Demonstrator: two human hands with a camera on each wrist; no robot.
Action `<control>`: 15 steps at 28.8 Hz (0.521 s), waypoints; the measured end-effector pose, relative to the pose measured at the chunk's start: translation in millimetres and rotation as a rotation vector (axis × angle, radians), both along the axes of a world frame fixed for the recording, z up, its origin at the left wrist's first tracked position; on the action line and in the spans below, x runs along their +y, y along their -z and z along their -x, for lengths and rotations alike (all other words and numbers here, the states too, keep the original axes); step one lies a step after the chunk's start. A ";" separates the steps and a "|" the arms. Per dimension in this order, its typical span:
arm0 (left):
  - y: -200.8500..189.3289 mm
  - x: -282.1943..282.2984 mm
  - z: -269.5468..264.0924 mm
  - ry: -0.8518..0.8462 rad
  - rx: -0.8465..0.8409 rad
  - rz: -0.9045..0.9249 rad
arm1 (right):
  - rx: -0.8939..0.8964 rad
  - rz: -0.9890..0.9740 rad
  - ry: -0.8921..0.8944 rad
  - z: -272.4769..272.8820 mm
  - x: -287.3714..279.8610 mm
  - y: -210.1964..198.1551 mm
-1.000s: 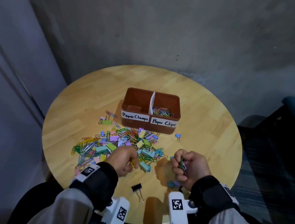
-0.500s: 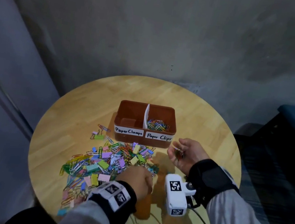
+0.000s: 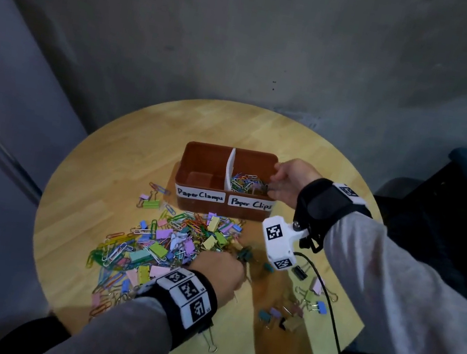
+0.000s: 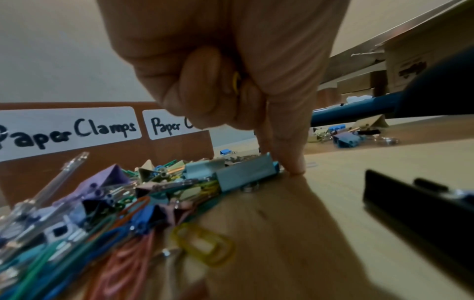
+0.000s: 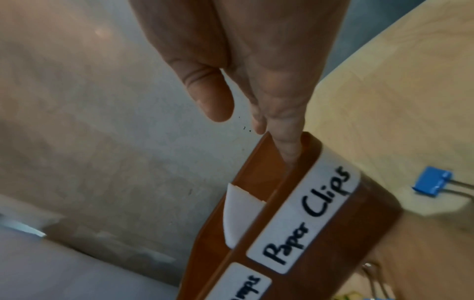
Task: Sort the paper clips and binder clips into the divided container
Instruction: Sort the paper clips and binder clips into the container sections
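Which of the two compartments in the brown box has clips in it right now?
The right compartment, labelled Paper Clips, where the right hand is: it holds coloured paper clips. The left compartment, labelled Paper Clamps, shows only bare floor.

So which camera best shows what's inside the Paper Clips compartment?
The head view: it looks down into the container, showing coloured paper clips heaped right of the white divider. The right wrist view catches only the rim, divider and label; the contents are hidden. The left wrist view shows just the labelled front wall.
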State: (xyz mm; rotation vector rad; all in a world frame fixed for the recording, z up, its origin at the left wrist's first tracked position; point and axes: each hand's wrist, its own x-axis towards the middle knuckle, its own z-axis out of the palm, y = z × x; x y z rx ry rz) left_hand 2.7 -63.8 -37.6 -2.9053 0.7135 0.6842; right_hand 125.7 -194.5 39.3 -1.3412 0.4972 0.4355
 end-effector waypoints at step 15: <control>-8.3 -16.8 7.9 0.096 0.082 -0.148 | -0.249 1.060 -0.505 103.5 -11.5 77.5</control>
